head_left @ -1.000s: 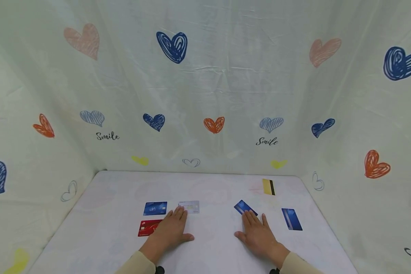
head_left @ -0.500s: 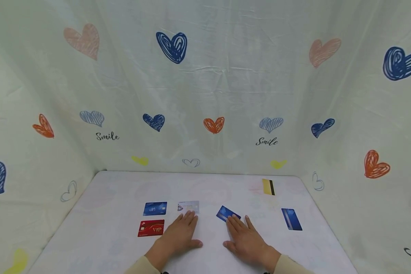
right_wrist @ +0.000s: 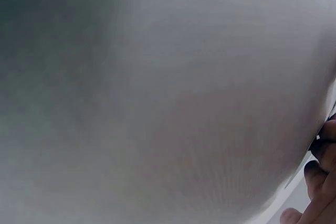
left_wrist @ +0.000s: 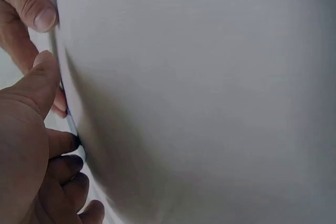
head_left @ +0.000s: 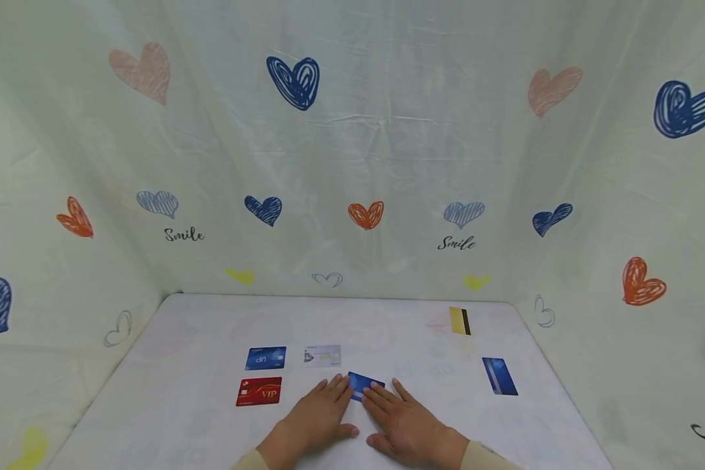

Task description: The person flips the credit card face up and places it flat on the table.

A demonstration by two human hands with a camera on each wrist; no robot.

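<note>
A blue card (head_left: pixel 365 382) lies flat at the near middle of the table, between both hands. The fingertips of my right hand (head_left: pixel 408 421) rest on its lower right part, fingers straight. My left hand (head_left: pixel 317 418), palm down with straight fingers, has its fingertips at the card's left edge. Farther left are a blue VIP card (head_left: pixel 266 358), a silver-white card (head_left: pixel 323 356) beside it, and a red VIP card (head_left: pixel 259 391) below. In the left wrist view the fingers of my left hand (left_wrist: pixel 58 150) touch the tabletop; in the right wrist view only part of my right hand (right_wrist: pixel 320 166) shows.
On the right side of the white table (head_left: pixel 435 450) lie another blue card (head_left: pixel 500 376) and, farther back, a gold card (head_left: pixel 461 321) with a dark stripe. A white curtain (head_left: pixel 388 143) printed with hearts encloses the table at the back and sides.
My right hand has slid the blue card left and toward me. My left hand has moved right and nearer, off the silver-white card, to the blue card's left edge, uncovering the red card.
</note>
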